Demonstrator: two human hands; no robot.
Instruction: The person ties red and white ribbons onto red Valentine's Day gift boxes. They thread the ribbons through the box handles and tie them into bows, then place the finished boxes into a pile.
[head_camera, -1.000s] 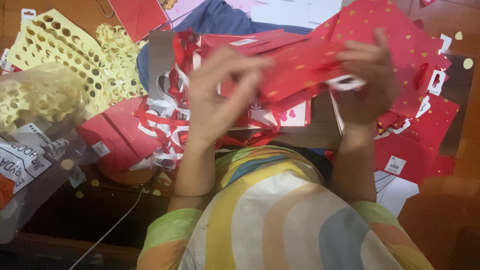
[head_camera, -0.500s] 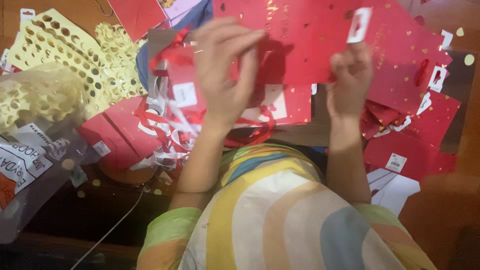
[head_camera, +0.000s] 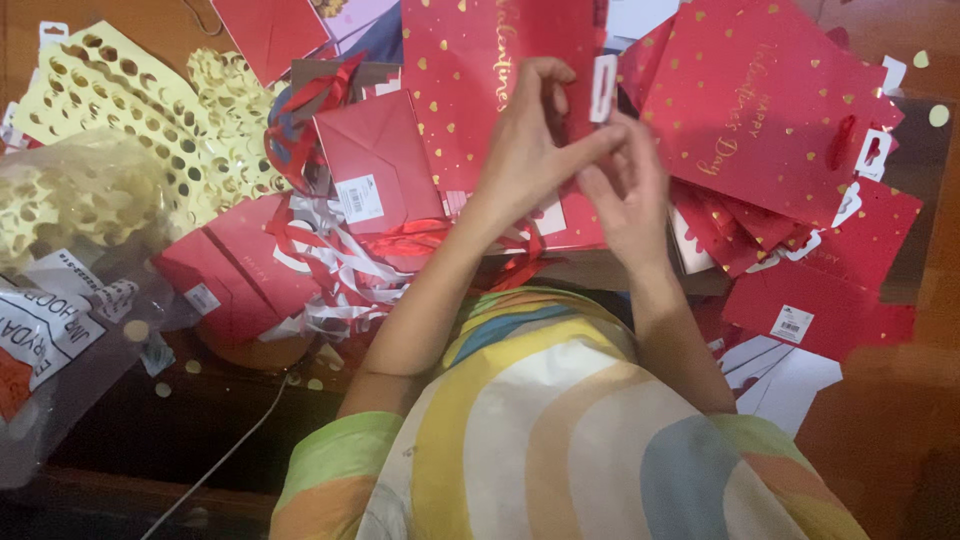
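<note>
A red paper gift bag (head_camera: 470, 90) with gold hearts and gold script stands flat in front of me. My left hand (head_camera: 530, 150) pinches it at its right edge, just beside a small white hang tag (head_camera: 603, 88). My right hand (head_camera: 625, 195) is right beside it, fingers touching the same edge below the tag. Both hands are close together above my lap. Another red bag with gold script (head_camera: 765, 115) lies to the right of my hands.
Several more red gift bags (head_camera: 820, 300) pile up at the right. A red envelope-like bag with a white label (head_camera: 375, 160) and red and white ribbons (head_camera: 340, 270) lie left. Yellow perforated paper sheets (head_camera: 130, 100) and a clear plastic package (head_camera: 60, 300) sit far left.
The red bag has been lifted and turned upright. My hands have come together from its two sides to its right edge by the white tag.
</note>
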